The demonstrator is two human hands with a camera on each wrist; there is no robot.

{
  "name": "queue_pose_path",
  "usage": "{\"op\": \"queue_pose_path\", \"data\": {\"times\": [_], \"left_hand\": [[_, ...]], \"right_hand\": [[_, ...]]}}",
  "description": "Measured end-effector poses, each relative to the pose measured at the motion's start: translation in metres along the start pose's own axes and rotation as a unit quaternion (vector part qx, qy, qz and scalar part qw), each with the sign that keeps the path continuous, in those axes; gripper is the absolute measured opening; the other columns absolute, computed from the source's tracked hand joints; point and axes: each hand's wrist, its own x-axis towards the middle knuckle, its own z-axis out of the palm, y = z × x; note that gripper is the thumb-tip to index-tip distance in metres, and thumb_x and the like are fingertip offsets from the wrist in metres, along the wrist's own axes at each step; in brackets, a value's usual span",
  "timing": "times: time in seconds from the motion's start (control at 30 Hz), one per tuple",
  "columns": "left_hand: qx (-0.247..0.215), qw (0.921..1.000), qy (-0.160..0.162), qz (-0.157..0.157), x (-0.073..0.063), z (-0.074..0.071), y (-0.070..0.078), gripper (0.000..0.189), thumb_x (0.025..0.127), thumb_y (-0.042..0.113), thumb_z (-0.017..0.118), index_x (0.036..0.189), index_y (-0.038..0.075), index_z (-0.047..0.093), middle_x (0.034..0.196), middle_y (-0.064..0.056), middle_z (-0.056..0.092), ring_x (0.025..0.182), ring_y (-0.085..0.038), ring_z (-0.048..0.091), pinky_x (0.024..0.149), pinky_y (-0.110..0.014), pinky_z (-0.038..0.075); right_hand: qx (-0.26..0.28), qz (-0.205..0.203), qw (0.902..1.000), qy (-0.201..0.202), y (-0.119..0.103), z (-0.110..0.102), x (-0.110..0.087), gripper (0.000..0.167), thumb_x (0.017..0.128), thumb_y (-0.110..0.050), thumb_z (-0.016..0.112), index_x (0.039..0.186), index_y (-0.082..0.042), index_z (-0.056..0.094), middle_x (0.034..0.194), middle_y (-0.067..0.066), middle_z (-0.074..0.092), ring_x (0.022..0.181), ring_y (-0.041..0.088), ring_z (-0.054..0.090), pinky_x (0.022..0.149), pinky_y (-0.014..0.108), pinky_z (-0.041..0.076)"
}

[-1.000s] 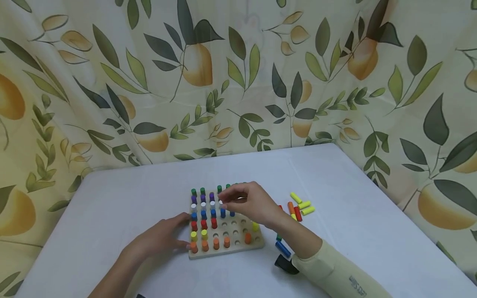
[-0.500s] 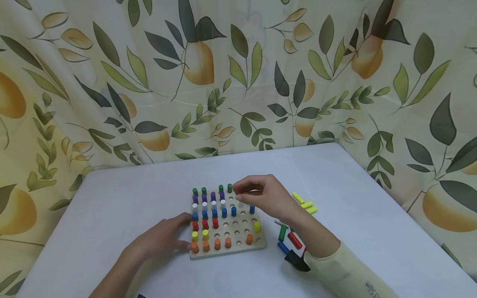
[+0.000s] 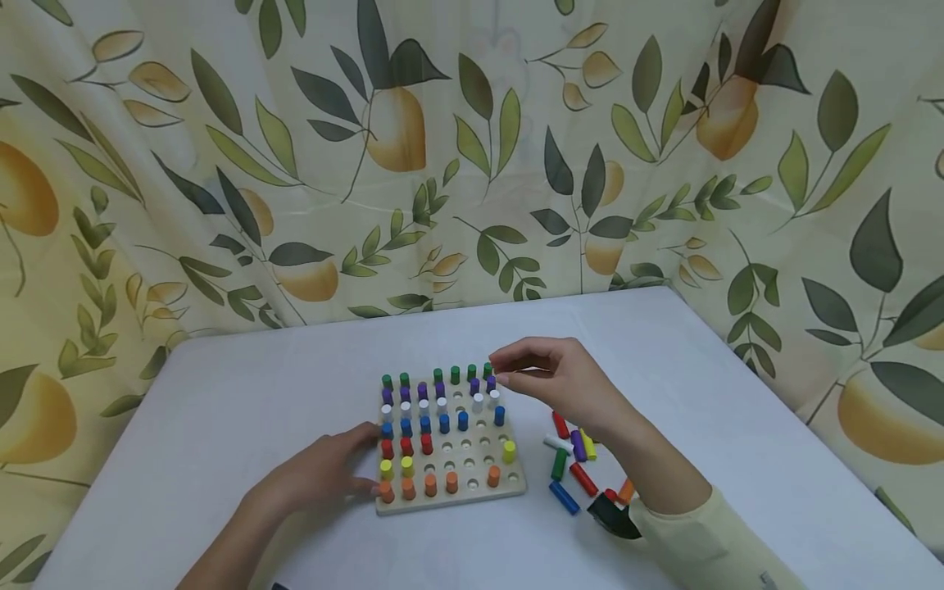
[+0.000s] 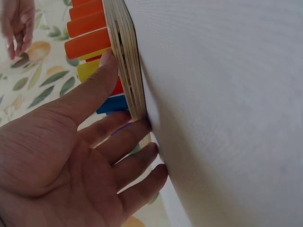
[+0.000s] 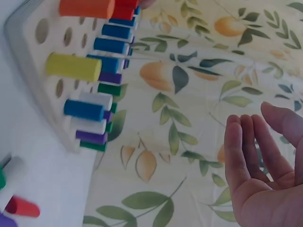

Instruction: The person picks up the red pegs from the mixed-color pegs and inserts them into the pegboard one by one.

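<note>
A wooden pegboard lies on the table with upright coloured pegs in rows: green at the back, then purple, white, blue, red, yellow, and orange in front. My left hand rests against its left edge. In the left wrist view, the left thumb touches the board's side beside an orange peg, and the fingertips meet the edge lower down. My right hand is at the board's back right corner, fingertips near the last green peg. In the right wrist view nothing sits between its bent, apart fingers.
Loose pegs lie right of the board, including a blue peg, a green peg, a white peg and a purple peg. A black device sits at the right wrist. A patterned curtain hangs behind the table.
My right hand has moved right from over the board's middle to its back right corner, uncovering green, purple and white pegs and several loose pegs. The left hand has stayed in place.
</note>
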Motion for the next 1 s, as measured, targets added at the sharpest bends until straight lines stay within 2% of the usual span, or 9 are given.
{"op": "queue_pose_path", "data": {"times": [0.4, 0.7, 1.0], "left_hand": [[-0.003, 1.0000, 0.000, -0.003, -0.001, -0.001, -0.004, 0.079, 0.078, 0.033, 0.092, 0.147, 0.017, 0.056, 0.150, -0.010, 0.055, 0.140, -0.041, 0.046, 0.105, -0.067, 0.042], [-0.005, 1.0000, 0.002, -0.006, 0.000, 0.000, -0.004, 0.078, 0.078, 0.033, 0.092, 0.146, 0.019, 0.057, 0.150, -0.009, 0.055, 0.139, -0.041, 0.047, 0.105, -0.068, 0.042], [-0.012, 0.9999, 0.002, -0.007, -0.001, 0.002, -0.003, 0.074, 0.079, 0.030, 0.092, 0.144, 0.019, 0.057, 0.148, -0.007, 0.057, 0.138, -0.039, 0.049, 0.106, -0.065, 0.042]], "right_hand": [[-0.044, 0.056, 0.9965, 0.045, 0.025, -0.034, -0.029, 0.028, 0.098, -0.017, 0.075, 0.123, -0.006, 0.072, 0.122, 0.010, 0.071, 0.111, 0.027, 0.070, 0.090, 0.031, 0.058], [-0.074, 0.063, 0.9936, 0.057, 0.043, -0.053, -0.035, 0.030, 0.097, -0.019, 0.076, 0.124, -0.007, 0.072, 0.122, 0.012, 0.071, 0.115, 0.030, 0.068, 0.087, 0.028, 0.058], [-0.078, 0.072, 0.9928, 0.055, 0.057, -0.068, -0.043, 0.036, 0.097, -0.026, 0.076, 0.126, -0.006, 0.071, 0.124, 0.015, 0.070, 0.112, 0.028, 0.069, 0.088, 0.027, 0.058]]}}
